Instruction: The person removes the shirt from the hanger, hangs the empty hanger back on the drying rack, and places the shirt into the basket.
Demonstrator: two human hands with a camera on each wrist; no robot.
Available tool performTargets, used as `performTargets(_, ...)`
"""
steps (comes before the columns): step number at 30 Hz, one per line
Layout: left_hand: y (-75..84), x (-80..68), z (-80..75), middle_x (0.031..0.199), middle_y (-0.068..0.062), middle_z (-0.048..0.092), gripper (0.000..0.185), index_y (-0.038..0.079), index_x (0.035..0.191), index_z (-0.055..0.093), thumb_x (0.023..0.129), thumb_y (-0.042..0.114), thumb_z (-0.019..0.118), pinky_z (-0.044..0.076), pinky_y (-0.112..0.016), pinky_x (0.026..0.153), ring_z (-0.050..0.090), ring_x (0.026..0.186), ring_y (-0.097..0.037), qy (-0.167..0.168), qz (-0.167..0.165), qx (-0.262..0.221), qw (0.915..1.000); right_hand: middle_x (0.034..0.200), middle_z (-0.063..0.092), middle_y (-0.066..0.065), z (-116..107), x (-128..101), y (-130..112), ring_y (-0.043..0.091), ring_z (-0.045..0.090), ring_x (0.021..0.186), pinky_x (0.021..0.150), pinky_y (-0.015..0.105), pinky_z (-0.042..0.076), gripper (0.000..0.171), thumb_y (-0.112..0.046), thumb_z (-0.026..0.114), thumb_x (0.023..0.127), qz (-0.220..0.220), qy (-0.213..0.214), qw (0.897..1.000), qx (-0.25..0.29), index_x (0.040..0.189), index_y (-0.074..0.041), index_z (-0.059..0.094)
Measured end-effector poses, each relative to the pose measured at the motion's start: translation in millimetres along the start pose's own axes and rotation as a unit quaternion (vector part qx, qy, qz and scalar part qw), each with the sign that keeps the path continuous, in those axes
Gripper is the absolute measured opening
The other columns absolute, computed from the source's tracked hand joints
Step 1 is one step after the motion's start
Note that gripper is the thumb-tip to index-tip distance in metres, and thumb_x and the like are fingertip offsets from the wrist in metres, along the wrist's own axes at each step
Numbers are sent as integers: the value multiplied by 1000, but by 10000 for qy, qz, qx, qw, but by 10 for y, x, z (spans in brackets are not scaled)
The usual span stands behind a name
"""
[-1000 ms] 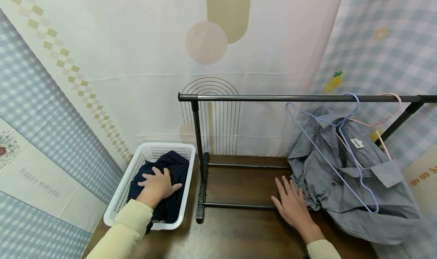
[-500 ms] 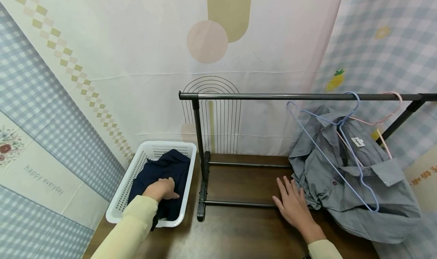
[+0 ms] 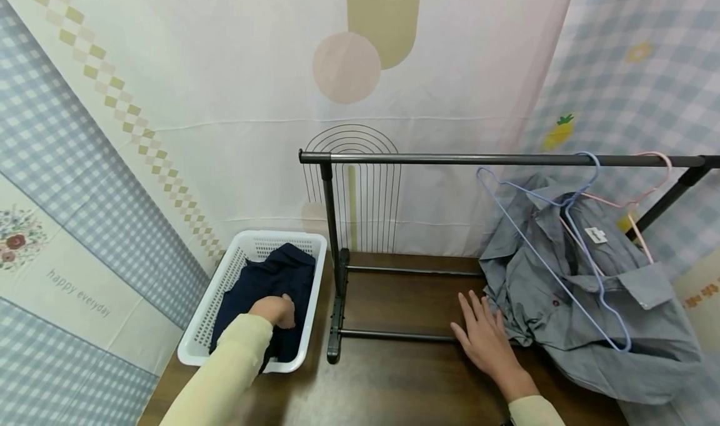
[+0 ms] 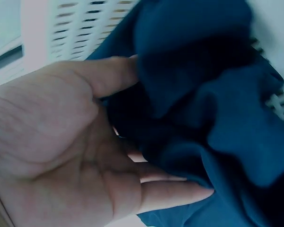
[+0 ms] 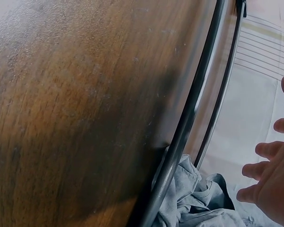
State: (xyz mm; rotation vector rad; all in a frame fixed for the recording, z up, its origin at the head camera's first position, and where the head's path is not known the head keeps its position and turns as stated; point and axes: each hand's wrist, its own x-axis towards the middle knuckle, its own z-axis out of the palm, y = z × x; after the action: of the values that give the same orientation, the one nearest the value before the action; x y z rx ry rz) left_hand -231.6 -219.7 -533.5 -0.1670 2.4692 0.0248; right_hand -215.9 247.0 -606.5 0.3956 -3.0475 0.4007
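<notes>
The left hand's fingers (image 4: 175,191) are curling into the navy cloth (image 3: 269,282), with the thumb pressing one fold from the other side, so the left hand (image 3: 274,309) is gripping the cloth. The cloth is lying bunched inside the white basket (image 3: 202,326), which is sitting at the left end of the surface (image 3: 394,382), against the patterned wall. A pale yellow sleeve (image 3: 225,376) is reaching down into the basket from the near edge.

The right hand's fingers (image 3: 475,306) are lying straight and slightly spread, released and holding nothing. The right hand (image 3: 487,341) is resting palm down on the surface, its fingertips just beside the hem of the grey shirt (image 3: 585,307) and over the lower bar of the rack (image 3: 450,159). The shirt is slumping in a heap on the surface under the right part of the top rail. A blue hanger (image 3: 557,251) is hooking over the rail and lying across the shirt; a pink hanger (image 3: 647,192) is hooking on further right, partly hidden behind the shirt's collar. The rack is standing on the surface between basket and shirt.
</notes>
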Motion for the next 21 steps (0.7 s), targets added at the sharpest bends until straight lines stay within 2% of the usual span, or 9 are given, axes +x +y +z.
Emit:
performTargets(3, -94, -18, -93, 158, -28, 41, 85, -4, 160, 28, 96, 36, 68, 41, -59, 114, 46, 142, -44, -41, 127, -578, 9982, 168, 22, 26, 12, 1, 6, 53, 18, 153, 114, 79, 19, 72, -50, 47, 108, -14, -24, 10000, 24, 164, -10, 27)
performTargets(5, -184, -32, -154, 161, -30, 36, 88, -4, 161, 25, 96, 36, 69, 38, -59, 116, 40, 146, -46, 117, 258, -1006, 9945, 168, 22, 25, 14, 5, 6, 53, 18, 153, 114, 79, 19, 71, -50, 46, 108, -21, -24, 10000, 39, 164, -10, 27)
performTargets(7, -280, -65, -209, 161, -33, 34, 87, -6, 161, 24, 98, 36, 68, 36, -61, 117, 36, 148, -49, 391, 390, -1335, 9895, 168, 22, 25, 16, 9, -2, 53, 18, 153, 114, 79, 19, 71, -50, 46, 108, -31, -25, 10000, 42, 164, -10, 27)
performTargets(9, -377, -106, -253, 160, -36, 32, 84, -7, 160, 26, 100, 36, 65, 33, -66, 117, 32, 147, -55, 772, 442, -1455, 9854, 168, 22, 25, 22, 9, -13, 53, 18, 153, 114, 79, 19, 72, -50, 45, 108, -41, -27, 10000, 55, 164, -10, 26)
performTargets(12, -483, -186, -288, 163, -38, 20, 79, -7, 160, 24, 104, 39, 57, 26, -76, 115, 19, 148, -63, 1301, 108, -1664, 9774, 169, 21, 25, 30, 13, -26, 53, 18, 153, 114, 79, 19, 72, -51, 44, 108, -43, -61, 9999, 81, 165, -11, 25)
performTargets(14, -520, -232, -284, 164, -39, 9, 81, -6, 161, 18, 107, 44, 51, 22, -81, 112, 9, 147, -68, 1428, -292, -1892, 9711, 169, 21, 25, 38, 14, -27, 53, 18, 153, 114, 79, 19, 73, -52, 44, 108, -44, -84, 9999, 87, 165, -10, 25)
performTargets(17, -524, -227, -241, 163, -43, -5, 92, -8, 162, 2, 107, 53, 44, 19, -82, 113, 1, 144, -72, 1278, -761, -2297, 9618, 169, 21, 26, 46, 19, -22, 53, 18, 153, 114, 79, 19, 73, -50, 47, 108, -41, -90, 9999, 70, 165, -10, 25)
performTargets(21, -486, -90, -150, 158, -49, -10, 104, -11, 160, -6, 104, 63, 41, 18, -78, 117, 3, 140, -77, 1006, -950, -2634, 9547, 168, 22, 25, 56, 38, -21, 53, 19, 153, 113, 80, 20, 71, -44, 52, 107, -55, -14, 10000, 58, 164, -9, 27)
